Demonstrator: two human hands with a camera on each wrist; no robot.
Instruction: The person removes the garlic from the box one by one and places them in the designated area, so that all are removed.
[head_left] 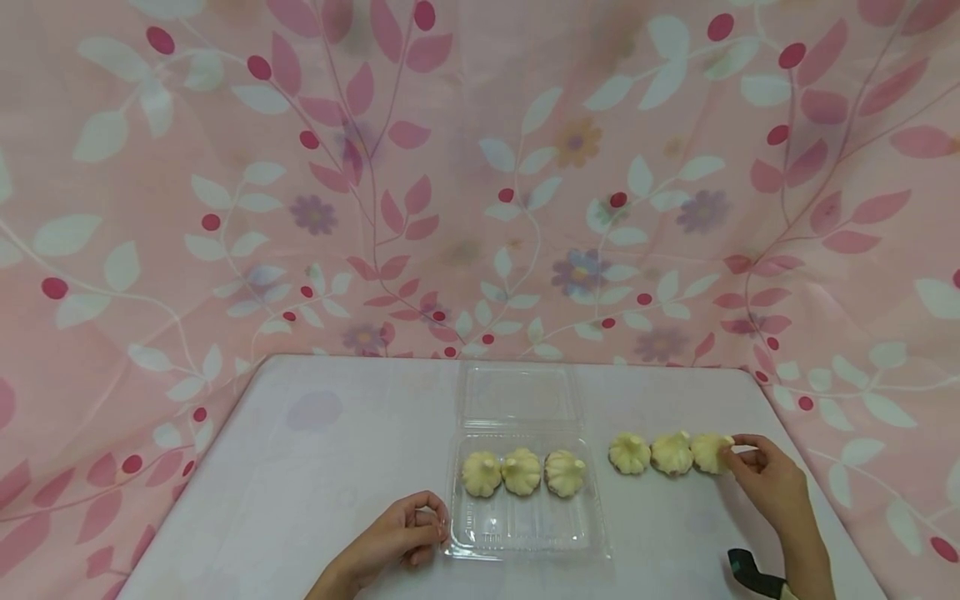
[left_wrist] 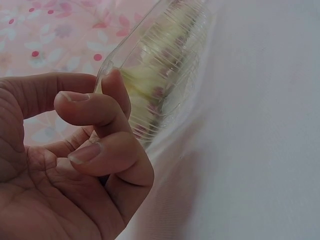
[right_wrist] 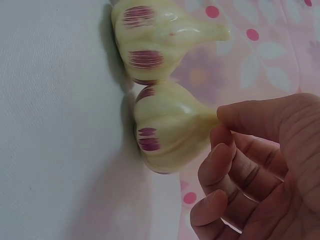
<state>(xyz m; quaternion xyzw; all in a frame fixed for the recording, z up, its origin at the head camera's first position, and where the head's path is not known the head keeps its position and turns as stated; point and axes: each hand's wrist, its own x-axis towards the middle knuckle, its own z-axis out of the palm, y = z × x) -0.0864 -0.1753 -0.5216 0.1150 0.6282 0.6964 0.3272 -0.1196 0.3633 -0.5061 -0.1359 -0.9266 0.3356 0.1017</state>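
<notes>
With thumb and index finger, my right hand [head_left: 770, 485] pinches the stem of a garlic bulb [head_left: 708, 453], the rightmost of three in a row on the table. In the right wrist view this bulb [right_wrist: 170, 130] shows purple streaks and touches its neighbouring bulb [right_wrist: 150, 40]. My left hand [head_left: 401, 533] grips the left edge of a clear plastic clamshell box [head_left: 525, 537] near its front corner. The lid [head_left: 519, 393] lies folded back. Along the back of the box's base sit three more garlic bulbs [head_left: 521, 472], side by side.
A white table [head_left: 300, 467] carries everything, with a pink floral curtain [head_left: 480, 183] rising behind it and along both sides. A black strap-like piece [head_left: 752, 573] is beside the right forearm.
</notes>
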